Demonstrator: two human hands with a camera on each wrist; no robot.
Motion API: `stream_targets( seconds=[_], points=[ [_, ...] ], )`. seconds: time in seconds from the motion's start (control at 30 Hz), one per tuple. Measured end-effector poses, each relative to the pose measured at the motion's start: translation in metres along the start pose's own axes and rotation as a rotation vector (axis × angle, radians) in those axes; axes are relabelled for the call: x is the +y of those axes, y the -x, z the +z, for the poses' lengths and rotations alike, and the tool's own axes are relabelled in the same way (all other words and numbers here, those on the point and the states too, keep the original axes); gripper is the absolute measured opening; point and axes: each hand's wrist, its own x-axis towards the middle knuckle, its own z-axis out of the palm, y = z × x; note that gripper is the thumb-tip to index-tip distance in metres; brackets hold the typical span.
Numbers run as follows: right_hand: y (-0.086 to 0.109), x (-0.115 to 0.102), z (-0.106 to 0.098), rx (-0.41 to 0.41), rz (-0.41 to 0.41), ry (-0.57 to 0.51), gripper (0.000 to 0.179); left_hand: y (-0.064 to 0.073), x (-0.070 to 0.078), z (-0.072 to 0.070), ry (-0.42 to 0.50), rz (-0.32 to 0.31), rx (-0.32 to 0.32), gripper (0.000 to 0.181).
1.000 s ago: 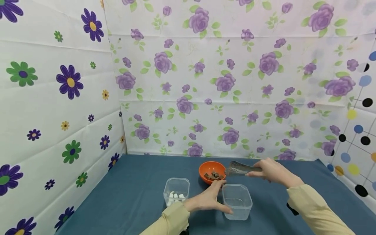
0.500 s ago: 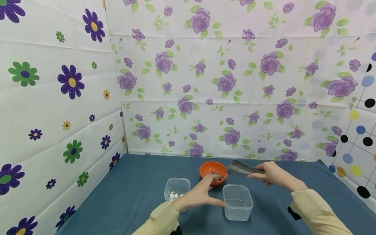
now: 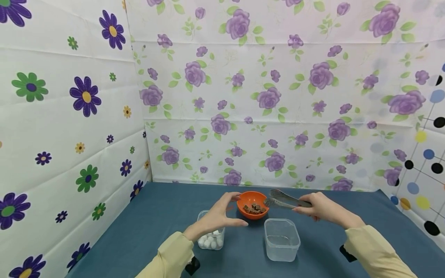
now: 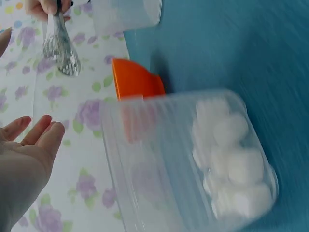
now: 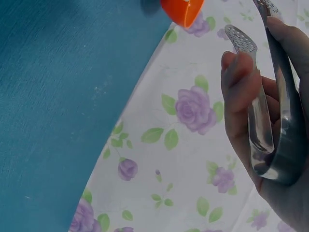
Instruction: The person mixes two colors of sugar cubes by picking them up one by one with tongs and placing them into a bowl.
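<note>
My right hand (image 3: 318, 205) grips metal tongs (image 5: 290, 130) with perforated tips, their arms spread apart. In the head view the tips are at the right rim of an orange bowl (image 3: 244, 197) of small brown cubes (image 3: 255, 209). My left hand (image 3: 216, 216) reaches over a clear plastic container (image 4: 164, 159) of white rounded pieces (image 4: 241, 166), fingers and thumb spread wide and holding nothing. Its fingertips overlap the bowl's left rim in the head view. A second clear container (image 3: 282, 243) stands between the hands, nearer the front, with nothing seen inside.
A blue cloth (image 3: 156, 220) covers the table. Behind it hangs a white sheet with purple roses (image 3: 194, 73); a daisy-print sheet (image 3: 87, 127) lines the left side and a dotted sheet (image 3: 431, 185) the right.
My left hand has moved left from beside the right-hand clear container, past the bowl's front, to over the container of white pieces. The tongs have stayed nearly in place.
</note>
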Motion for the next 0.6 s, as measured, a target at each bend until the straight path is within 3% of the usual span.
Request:
stream_targets(
  seconds=[0.3, 0.5, 0.6],
  points=[
    [-0.002, -0.02, 0.001, 0.037, -0.011, 0.148, 0.037, 0.02, 0.011, -0.031, 0.068, 0.091, 0.039, 0.061],
    [-0.005, -0.035, 0.003, 0.038, -0.029, 0.133, 0.051, 0.032, -0.002, -0.048, 0.007, 0.089, 0.081, 0.048],
    [-0.007, -0.04, 0.006, 0.022, -0.047, 0.114, 0.046, 0.038, -0.017, -0.055, 0.008, 0.07, 0.089, 0.048]
  ],
)
